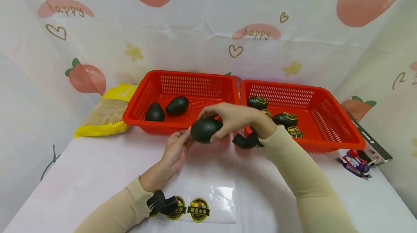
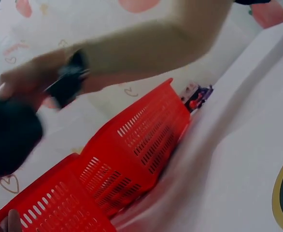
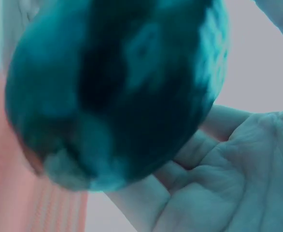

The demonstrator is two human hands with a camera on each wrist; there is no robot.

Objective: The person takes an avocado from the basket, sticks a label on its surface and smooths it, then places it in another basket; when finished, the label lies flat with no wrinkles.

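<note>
A dark green avocado (image 1: pixel 205 130) is gripped from above by my right hand (image 1: pixel 228 116), thumb on its near side, in front of the left red basket. Beside and below it, my left hand (image 1: pixel 176 149) is turned palm up, its fingertips right at the avocado's left side. The right wrist view has the avocado (image 3: pixel 117 96) close up and blurred, with the left palm (image 3: pixel 228 179) spread behind it. Two more avocados, one upright-looking avocado (image 1: pixel 154 112) and one lying avocado (image 1: pixel 177 105), sit in the left basket (image 1: pixel 195 75).
The right red basket (image 1: pixel 345 131) holds several avocados with black-and-gold stickers. A clear sheet of round stickers (image 1: pixel 198 209) lies at the front. A yellow bag (image 1: pixel 107 111) stands left; wrapped candies (image 1: pixel 356 164) and a dark box (image 1: pixel 371 142) lie right.
</note>
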